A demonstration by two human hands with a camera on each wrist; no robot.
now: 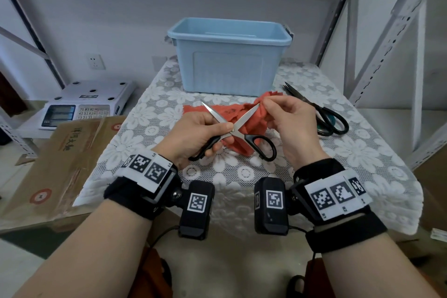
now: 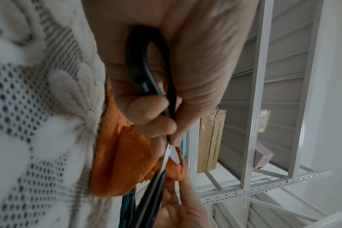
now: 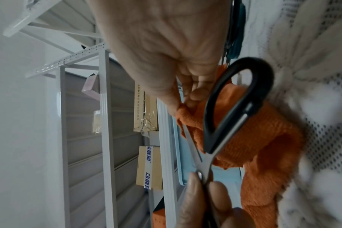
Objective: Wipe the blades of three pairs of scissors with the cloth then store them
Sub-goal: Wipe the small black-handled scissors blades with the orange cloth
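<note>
Black-handled scissors are up over the table with their steel blades spread in an X. My left hand grips one handle loop, with fingers and thumb closing near the pivot. My right hand pinches the orange cloth around the tip of the right-pointing blade; the pinch shows in the right wrist view. The other handle loop hangs free in front of the cloth. More black-handled scissors lie shut on the table at the right. The cloth's far end trails on the table.
An open light-blue plastic bin stands at the back of the lace-covered table. Left of the table are a weighing scale and a cardboard box. White metal shelving posts rise at the right.
</note>
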